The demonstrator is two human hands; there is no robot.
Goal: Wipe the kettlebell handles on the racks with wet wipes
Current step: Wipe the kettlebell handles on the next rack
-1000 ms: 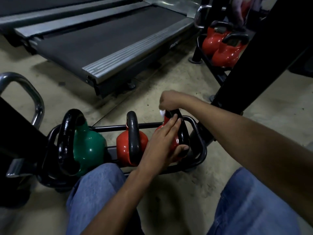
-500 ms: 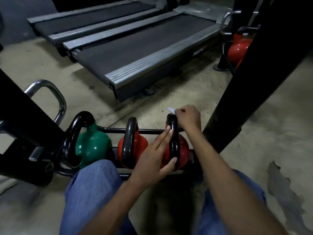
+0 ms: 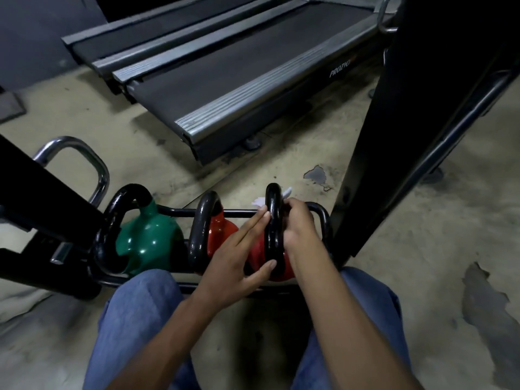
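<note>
Head view first: a treadmill (image 3: 239, 80) fills the far floor, and a black rack upright (image 3: 394, 136) cuts down the right side. Below it, between my operator's knees, sits the low rack (image 3: 320, 211), its rail keeping three kettlebells in a row so that their handles stand up within reach. A green kettlebell (image 3: 146, 237) is on the left, a middle red kettlebell (image 3: 222, 229) is beside it, and the right red kettlebell (image 3: 260, 256) is the one being worked.

Its black handle (image 3: 273, 220) stands edge-on to me. I judge the wiping of this handle is under way, with the other two not yet touched by either hand.

My left hand (image 3: 233, 257) lies flat, fingers straight along the handle's left face and thumb reaching to its lower end, gripping nothing; I read that as a brace so the bell cannot rock on the rail. My right hand (image 3: 299, 229) comes in from the other side, fingers curled round the upper bar and clamping the wet wipe (image 3: 260, 203) against it. White corners of the wipe poke out on both sides of the bar.
</note>
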